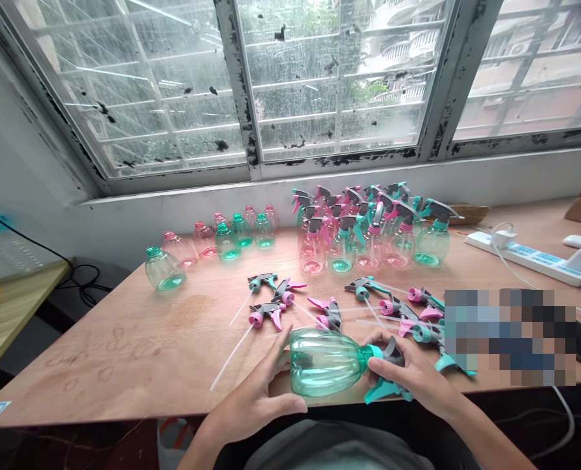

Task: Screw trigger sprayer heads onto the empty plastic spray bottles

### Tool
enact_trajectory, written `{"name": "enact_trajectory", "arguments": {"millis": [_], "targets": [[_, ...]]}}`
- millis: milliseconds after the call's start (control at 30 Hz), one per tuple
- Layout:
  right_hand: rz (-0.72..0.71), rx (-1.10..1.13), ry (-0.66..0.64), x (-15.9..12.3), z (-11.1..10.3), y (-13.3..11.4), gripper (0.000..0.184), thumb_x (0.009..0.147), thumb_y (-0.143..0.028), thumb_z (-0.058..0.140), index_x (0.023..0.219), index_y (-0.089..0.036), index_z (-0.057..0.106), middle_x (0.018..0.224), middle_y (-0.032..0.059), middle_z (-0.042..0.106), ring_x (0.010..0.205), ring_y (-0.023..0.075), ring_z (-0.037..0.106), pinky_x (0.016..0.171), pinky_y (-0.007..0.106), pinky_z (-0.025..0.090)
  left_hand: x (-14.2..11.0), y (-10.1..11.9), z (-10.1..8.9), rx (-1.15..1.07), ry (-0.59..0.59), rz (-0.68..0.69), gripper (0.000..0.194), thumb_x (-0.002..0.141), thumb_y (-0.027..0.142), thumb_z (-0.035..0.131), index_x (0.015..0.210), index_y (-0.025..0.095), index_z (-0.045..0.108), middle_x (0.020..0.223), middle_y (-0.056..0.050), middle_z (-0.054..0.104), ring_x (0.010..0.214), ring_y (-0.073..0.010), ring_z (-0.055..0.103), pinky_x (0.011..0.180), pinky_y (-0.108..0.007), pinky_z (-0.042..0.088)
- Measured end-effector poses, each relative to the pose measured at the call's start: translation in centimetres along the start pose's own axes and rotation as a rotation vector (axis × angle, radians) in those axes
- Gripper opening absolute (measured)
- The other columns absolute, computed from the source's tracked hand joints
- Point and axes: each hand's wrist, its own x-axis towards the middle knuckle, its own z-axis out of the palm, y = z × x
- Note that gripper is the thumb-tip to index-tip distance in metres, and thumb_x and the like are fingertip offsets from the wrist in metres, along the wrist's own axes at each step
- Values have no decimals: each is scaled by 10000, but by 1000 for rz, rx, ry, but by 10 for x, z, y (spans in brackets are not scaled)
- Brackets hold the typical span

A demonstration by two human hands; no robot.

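A clear green spray bottle (324,362) lies sideways between my hands at the table's front edge, its base to the left. My right hand (408,365) grips the turquoise collar and grey spray head, with the turquoise trigger (386,390) pointing down toward me. Around the bottle's base is my left hand (258,388), holding it loosely, fingers on the far side and thumb along the near side. Just beyond the bottle lie loose pink-and-grey spray heads (266,314) and turquoise-and-grey ones (363,287) with thin white tubes.
Several pink and green bottles without heads, such as a green one (166,269), stand at the back left. A cluster of bottles with heads (342,251) stands back centre. On the right are a white power strip (530,256), cables and a blurred patch (510,336).
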Motion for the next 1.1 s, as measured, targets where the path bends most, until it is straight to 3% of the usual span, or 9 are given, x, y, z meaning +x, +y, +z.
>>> {"name": "enact_trajectory", "arguments": {"millis": [167, 333, 467, 667, 900, 1033, 1100], "targets": [[-7, 2, -2, 0, 0, -1, 402, 827, -522, 799, 989, -211, 603, 674, 4, 740, 667, 234, 735, 644, 342, 597, 0, -3, -1, 35, 31, -1, 1004, 834, 278, 837, 1625, 343, 222, 1696, -91, 295, 1544, -371, 289, 1257, -542, 292], [-19, 6, 10, 0, 0, -1, 413, 821, -528, 801, 997, -204, 614, 665, -3, 732, 658, 226, 726, 620, 319, 587, -1, -5, 0, 24, 28, 27, 993, 918, 232, 754, 1626, 423, 85, 1676, -63, 342, 1496, -313, 403, 1213, -479, 389], [-10, 10, 5, 0, 0, -1, 395, 827, -503, 805, 993, -208, 602, 672, 1, 744, 664, 227, 731, 633, 324, 590, 0, -4, 2, -2, 7, 34, 1069, 896, 259, 783, 1631, 397, 18, 1680, -81, 336, 1516, -320, 369, 1235, -503, 347], [3, -16, -24, -1, 0, -2, 372, 831, -474, 813, 987, -211, 600, 685, 7, 765, 674, 227, 741, 655, 329, 591, -1, -7, -2, 42, 22, 33, 983, 902, 292, 773, 1636, 363, 123, 1722, -73, 227, 1543, -333, 310, 1257, -493, 307], [9, -49, -61, -1, -1, 0, 377, 836, -487, 805, 968, -204, 594, 677, 10, 754, 670, 220, 726, 649, 321, 555, 0, -8, 0, 11, -21, 66, 947, 975, 266, 682, 1631, 404, 13, 1690, -85, 311, 1531, -309, 344, 1235, -475, 346], [-4, -89, -66, -1, -2, 1, 381, 826, -486, 819, 966, -201, 609, 685, -9, 719, 665, 187, 679, 631, 279, 509, -1, -7, 1, -8, 3, 56, 1086, 882, 312, 798, 1630, 400, 16, 1733, -86, 171, 1565, -343, 248, 1259, -501, 290], [-10, -95, -76, -1, -2, 2, 375, 823, -477, 826, 970, -203, 617, 690, -19, 704, 659, 171, 654, 619, 261, 488, -1, -6, 0, -10, 2, 58, 1063, 877, 356, 800, 1631, 394, 52, 1740, -80, 136, 1571, -349, 228, 1267, -511, 265]]}}
